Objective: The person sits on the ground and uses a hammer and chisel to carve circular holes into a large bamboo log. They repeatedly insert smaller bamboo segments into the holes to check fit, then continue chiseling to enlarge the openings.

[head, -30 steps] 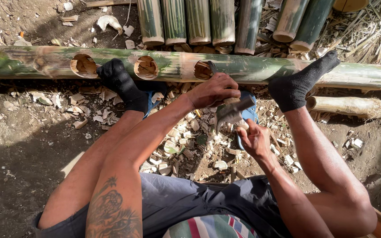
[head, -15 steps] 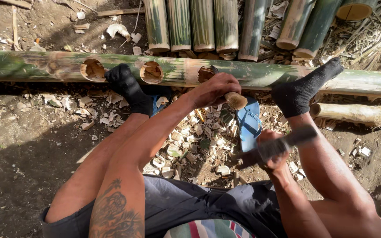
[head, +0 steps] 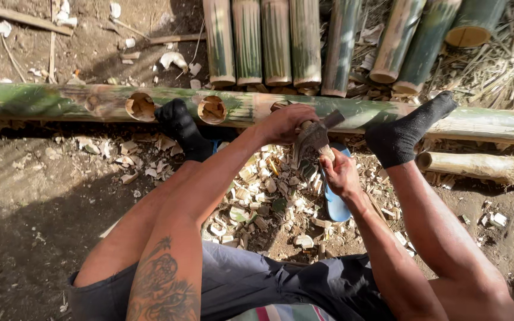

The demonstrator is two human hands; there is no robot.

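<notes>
Now mid-chiselling: left hand (head: 284, 122) grips a chisel against the long green bamboo pole (head: 352, 113), right hand (head: 337, 172) closed on a metal-headed hammer (head: 316, 134), next needing a square strike.

Beyond the left hand (head: 284, 122) lay a smooth, waxy green bamboo pole (head: 388, 116); beneath both hands, rough pale wood chips (head: 257, 196) covered matt dirt.

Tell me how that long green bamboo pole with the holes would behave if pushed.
The pole is round, so it would probably roll, though both socked feet brace it. It looks stiff and thick-walled at the holes, likely heavy. Its skin looks smooth, perhaps slippery.
</notes>
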